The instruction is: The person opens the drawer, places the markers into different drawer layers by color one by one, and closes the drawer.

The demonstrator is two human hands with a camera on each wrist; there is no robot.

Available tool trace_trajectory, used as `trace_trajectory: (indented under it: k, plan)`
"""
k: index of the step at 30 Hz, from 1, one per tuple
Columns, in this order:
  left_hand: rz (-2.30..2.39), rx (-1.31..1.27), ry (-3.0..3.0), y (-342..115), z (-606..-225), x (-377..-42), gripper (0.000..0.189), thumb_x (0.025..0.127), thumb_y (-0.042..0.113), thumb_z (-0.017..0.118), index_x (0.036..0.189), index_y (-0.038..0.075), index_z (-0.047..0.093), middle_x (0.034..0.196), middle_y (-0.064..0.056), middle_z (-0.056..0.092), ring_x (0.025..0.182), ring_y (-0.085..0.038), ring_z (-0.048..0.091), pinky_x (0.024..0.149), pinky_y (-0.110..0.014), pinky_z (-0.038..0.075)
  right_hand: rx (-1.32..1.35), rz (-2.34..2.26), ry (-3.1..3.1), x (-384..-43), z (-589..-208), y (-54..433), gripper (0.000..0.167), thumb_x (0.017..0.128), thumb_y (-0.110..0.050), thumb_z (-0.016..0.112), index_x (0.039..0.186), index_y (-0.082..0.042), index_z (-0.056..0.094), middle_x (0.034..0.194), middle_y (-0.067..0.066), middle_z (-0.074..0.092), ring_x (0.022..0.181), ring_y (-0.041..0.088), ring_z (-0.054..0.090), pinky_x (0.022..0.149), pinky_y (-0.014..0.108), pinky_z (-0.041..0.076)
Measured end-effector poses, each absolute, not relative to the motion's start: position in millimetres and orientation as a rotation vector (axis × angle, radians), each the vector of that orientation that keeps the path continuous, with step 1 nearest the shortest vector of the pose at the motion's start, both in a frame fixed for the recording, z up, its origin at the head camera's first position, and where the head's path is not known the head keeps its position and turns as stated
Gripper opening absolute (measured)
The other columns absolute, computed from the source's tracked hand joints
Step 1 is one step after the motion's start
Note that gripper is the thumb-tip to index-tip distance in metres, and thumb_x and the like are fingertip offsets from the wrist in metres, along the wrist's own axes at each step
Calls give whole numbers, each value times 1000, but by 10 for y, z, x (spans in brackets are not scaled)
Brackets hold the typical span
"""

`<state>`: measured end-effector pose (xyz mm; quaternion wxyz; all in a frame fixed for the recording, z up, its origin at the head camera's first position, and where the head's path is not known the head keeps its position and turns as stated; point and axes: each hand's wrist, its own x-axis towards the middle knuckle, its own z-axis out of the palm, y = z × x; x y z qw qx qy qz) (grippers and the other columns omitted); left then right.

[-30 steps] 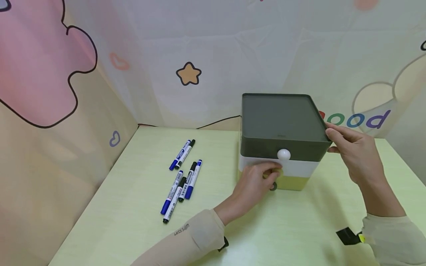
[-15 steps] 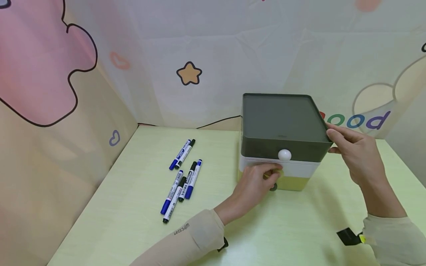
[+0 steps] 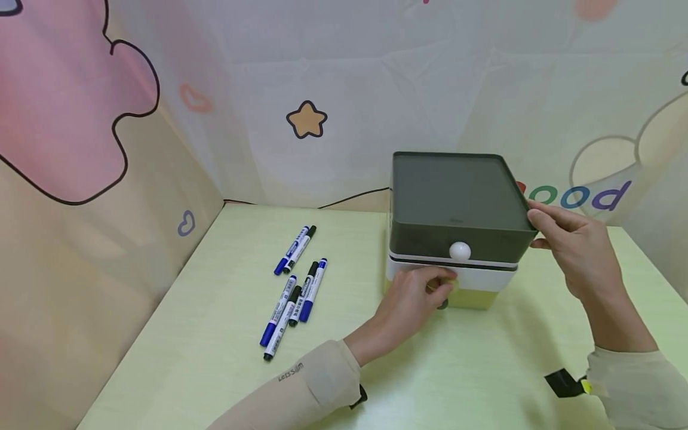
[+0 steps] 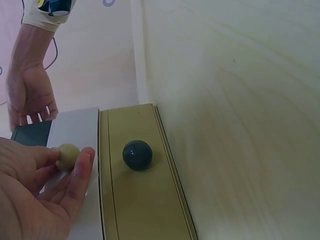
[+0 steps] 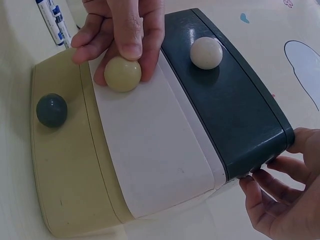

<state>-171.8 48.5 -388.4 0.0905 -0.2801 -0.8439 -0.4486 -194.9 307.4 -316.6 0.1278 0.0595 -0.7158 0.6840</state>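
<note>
A small three-tier drawer box [image 3: 451,191] stands at the right of the table, dark green on top, white in the middle and yellow-olive below. Thumb and fingers of my left hand [image 3: 408,295] pinch the pale yellow knob [image 5: 122,74] on the white drawer [image 5: 160,137]. A thin dark gap runs along that drawer's top edge. At the box's upper right side, my right hand [image 3: 583,254] grips the rim with thumb and fingertips. Above the left hand is the white knob [image 3: 460,251] of the top drawer; below it is the dark green knob [image 4: 137,155] of the bottom drawer.
Left of the box lie several blue and black markers: a pair [image 3: 294,251] farther back and a group [image 3: 292,307] nearer. The pale table [image 3: 215,286] meets a printed cloth backdrop [image 3: 322,161] behind, where a thin black cord [image 3: 355,196] runs.
The white drawer has slid slightly toward me with my left hand on its knob, and a dark gap has appeared above its front. My right hand stays at the rim; the markers have not moved.
</note>
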Motion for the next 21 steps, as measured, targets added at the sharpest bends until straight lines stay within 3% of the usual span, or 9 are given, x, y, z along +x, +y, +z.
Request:
trace_trajectory:
  k: [16,21]
  plan:
    - [-1275,-881,-2538,465,-3858,-1556,16,99,13,71,114,9,77,94,7,74,76,8,55,69,-6,46,123,1855,-2220,-1945,-3172,3106,38,102,-20,67,138,-10,66,108,-16,69,89,1,64,69,13,53]
    - [-1282,-900,-2532,444,-3854,-1498,17,99,14,71,115,8,77,94,7,74,75,7,54,68,-6,45,111,1752,-2300,-1945,-3153,3091,45,104,-22,64,144,-3,58,109,-19,67,91,1,63,70,13,53]
